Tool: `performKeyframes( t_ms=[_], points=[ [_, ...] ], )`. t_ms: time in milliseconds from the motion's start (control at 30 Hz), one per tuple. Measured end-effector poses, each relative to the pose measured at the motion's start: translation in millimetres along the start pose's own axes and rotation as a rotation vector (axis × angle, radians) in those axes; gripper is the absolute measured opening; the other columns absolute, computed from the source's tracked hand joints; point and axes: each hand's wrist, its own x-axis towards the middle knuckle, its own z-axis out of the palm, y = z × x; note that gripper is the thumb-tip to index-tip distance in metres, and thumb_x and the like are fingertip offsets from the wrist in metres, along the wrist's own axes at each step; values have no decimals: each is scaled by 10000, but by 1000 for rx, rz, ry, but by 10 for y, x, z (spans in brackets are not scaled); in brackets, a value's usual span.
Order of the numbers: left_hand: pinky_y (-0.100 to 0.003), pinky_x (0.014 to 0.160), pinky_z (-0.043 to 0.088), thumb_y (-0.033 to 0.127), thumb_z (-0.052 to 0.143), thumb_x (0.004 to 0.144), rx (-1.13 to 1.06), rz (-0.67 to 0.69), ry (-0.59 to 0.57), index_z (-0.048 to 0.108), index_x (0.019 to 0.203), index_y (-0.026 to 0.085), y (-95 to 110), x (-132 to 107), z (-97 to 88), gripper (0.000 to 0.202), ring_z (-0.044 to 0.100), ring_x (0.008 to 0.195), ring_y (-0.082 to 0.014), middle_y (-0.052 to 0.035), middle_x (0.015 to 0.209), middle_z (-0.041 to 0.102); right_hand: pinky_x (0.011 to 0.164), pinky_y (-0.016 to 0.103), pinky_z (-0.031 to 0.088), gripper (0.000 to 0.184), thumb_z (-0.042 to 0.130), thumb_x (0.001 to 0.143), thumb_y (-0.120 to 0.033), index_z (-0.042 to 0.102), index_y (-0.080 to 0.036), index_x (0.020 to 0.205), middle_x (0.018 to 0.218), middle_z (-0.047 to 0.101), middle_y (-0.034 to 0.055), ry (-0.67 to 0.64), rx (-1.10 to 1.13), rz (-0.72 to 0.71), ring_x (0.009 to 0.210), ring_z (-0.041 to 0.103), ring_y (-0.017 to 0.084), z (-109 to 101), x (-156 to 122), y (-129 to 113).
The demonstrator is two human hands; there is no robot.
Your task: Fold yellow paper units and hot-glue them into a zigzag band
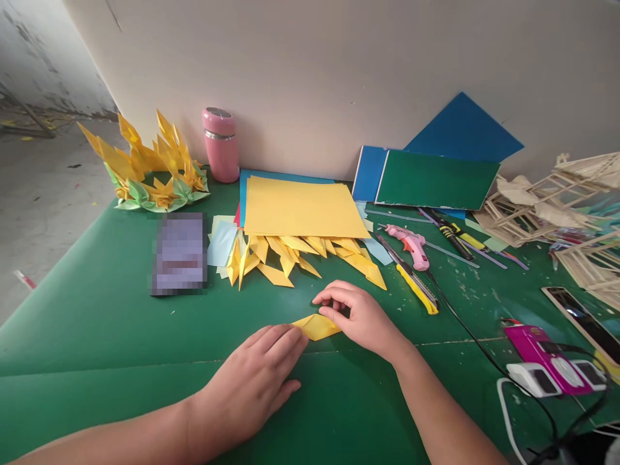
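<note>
A small folded piece of yellow paper (317, 327) with pointed ends lies on the green tabletop between my hands. My left hand (259, 371) rests flat, palm down, its fingers stretched over the left end of the folded paper and its thumb apart. My right hand (361, 316) is over the paper's right end, fingers loosely curled and a gap showing between thumb and index finger. Beyond my hands, several folded yellow paper pieces (274, 272) stick out from under a stack of yellow paper sheets (305, 206).
An orange and green paper crown (159, 174), a pink flask (221, 145) and a blurred purple rectangle (179, 253) are at left. On the right are a pink glue gun (409, 244), a yellow utility knife (414, 284), a magenta power strip (552, 358), a phone (584, 320) and a wooden stick model (557, 200).
</note>
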Motion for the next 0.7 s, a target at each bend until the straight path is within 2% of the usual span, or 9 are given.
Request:
performKeyframes(
  t_ms=[100, 333, 600, 700],
  points=[
    [-363, 899, 482, 298, 433, 921, -18, -17, -5, 508, 1256, 148, 7, 9, -15, 374, 573, 1018, -232, -95, 1157, 608, 567, 241, 462, 150, 531, 834, -114, 650, -204, 827, 832, 612, 18, -24, 11, -8, 644, 541, 119, 34, -5, -18],
    [-357, 894, 490, 286, 467, 904, 22, -2, 20, 515, 1249, 122, 7, 12, -21, 385, 582, 1029, -239, -95, 1157, 618, 681, 283, 446, 138, 624, 803, -85, 591, -206, 744, 808, 599, 1, -55, -72, -59, 790, 551, 159, 103, 6, -96],
    [-349, 932, 463, 299, 408, 944, -10, 26, 38, 524, 1249, 119, -10, 8, -24, 373, 559, 1077, -224, -79, 1174, 630, 660, 273, 416, 212, 560, 813, -32, 501, -205, 704, 760, 578, -11, -89, -68, -51, 753, 522, 152, 96, -11, -141],
    [-351, 957, 437, 315, 391, 957, -13, 38, 59, 498, 1288, 130, -19, 2, -11, 394, 546, 1096, -221, -63, 1194, 624, 632, 258, 420, 167, 562, 818, -77, 515, -211, 731, 740, 577, -16, -104, -14, -29, 714, 521, 143, 92, -31, -146]
  ],
)
